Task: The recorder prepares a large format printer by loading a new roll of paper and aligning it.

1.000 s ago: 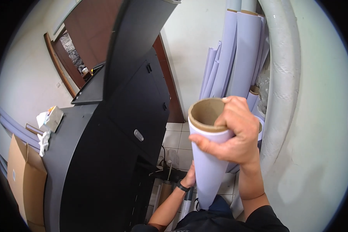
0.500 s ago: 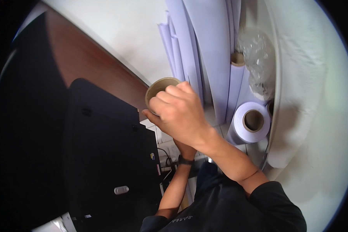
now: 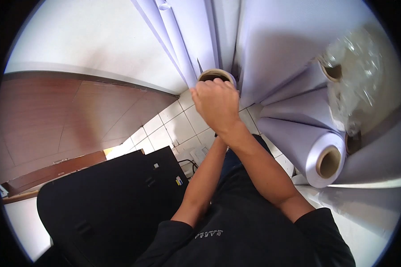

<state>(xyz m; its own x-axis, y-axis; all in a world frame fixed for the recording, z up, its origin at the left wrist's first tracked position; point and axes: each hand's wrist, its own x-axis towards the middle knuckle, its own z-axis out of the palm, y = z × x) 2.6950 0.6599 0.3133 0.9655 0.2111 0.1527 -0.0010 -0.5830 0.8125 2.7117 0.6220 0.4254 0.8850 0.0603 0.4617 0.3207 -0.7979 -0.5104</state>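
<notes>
Right of the brown door (image 3: 62,109), the right hand (image 3: 217,100) has its grip curled over the cored paper roll's (image 3: 215,72) rim; the hidden left hand's grip I can't tell. Probably stiff, weighty, slick: hold core and body, 2-handed.

Head camera, left one of a side-by-side fisheye pair, looking steeply down from the wearer's head. Black shirt (image 3: 258,233) filling the lower edge, nearest; forearms (image 3: 263,175) running up from it; right hand (image 3: 217,104) sitting above centre; tiled floor (image 3: 176,127) lying farther below, its far corner falling up-left of centre. Straight edges bending toward the dark round rim.
</notes>
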